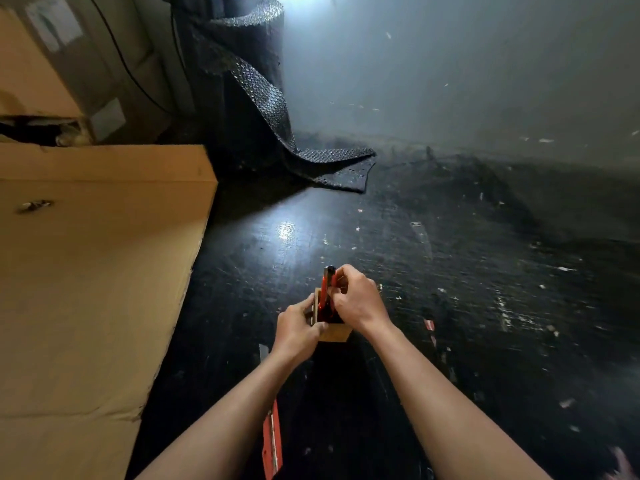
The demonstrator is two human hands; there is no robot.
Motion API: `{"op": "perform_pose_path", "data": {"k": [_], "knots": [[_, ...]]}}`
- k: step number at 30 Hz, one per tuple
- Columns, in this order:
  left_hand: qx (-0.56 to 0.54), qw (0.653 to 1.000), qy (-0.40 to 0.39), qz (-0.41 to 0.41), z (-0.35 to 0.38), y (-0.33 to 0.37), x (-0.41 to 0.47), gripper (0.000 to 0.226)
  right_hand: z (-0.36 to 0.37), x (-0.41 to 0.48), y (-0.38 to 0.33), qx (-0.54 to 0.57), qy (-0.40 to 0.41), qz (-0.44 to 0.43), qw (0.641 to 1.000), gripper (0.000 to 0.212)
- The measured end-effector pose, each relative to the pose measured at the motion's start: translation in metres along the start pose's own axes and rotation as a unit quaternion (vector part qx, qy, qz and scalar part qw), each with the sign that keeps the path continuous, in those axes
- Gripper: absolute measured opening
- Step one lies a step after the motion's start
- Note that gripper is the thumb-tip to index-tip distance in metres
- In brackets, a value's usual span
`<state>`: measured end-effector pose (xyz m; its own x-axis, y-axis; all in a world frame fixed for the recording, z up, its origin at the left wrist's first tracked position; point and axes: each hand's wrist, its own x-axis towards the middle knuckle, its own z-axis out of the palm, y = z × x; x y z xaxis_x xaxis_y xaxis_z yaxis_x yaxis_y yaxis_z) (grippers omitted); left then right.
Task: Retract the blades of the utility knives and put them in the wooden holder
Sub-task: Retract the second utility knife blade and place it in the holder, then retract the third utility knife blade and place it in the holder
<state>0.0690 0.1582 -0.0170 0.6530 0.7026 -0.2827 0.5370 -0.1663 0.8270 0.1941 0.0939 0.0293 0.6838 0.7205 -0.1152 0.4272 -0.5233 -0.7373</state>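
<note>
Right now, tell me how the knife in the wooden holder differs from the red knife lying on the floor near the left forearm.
The knife in the holder stands upright inside the wooden holder; the knife on the floor lies flat. The right hand grips the knife in the holder while the left hand steadies the box; nothing touches the knife on the floor. Part of the standing one is hidden; the other shows whole. Both are red.

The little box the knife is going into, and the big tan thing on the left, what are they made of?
The holder looks like plain, unvarnished wood: pale tan, flat and matte. The big box looks like cardboard: dull brown, with creases and a folded flap. The knife seems to be red and black plastic, slightly shiny, though blur leaves that unsure.
</note>
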Motion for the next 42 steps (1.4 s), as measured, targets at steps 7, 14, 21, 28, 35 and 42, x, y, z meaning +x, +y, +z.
{"op": "perform_pose_path", "data": {"k": [7,14,21,28,35,42], "knots": [[-0.014,1.0,0.015,0.007,0.001,-0.004,-0.001,0.065,0.009,0.001,0.003,-0.011,0.008,0.019,1.0,0.009],[-0.036,0.999,0.023,0.003,0.0,-0.004,-0.008,0.048,-0.003,-0.01,0.001,-0.004,0.038,-0.016,0.999,0.02],[0.005,0.997,0.07,0.013,-0.02,-0.021,-0.042,0.052,0.006,-0.052,-0.001,-0.008,0.037,-0.05,0.998,0.016],[0.027,0.993,0.107,-0.047,-0.031,-0.071,-0.11,0.033,0.065,-0.118,0.018,-0.034,-0.069,-0.011,0.997,0.018],[0.024,0.985,0.06,-0.163,-0.018,-0.109,-0.147,0.032,0.12,-0.171,0.025,-0.053,-0.201,0.073,0.975,0.021],[-0.042,0.976,0.067,-0.202,-0.003,-0.118,-0.157,0.03,0.145,-0.199,0.032,0.037,-0.146,0.133,0.98,0.021]]}}
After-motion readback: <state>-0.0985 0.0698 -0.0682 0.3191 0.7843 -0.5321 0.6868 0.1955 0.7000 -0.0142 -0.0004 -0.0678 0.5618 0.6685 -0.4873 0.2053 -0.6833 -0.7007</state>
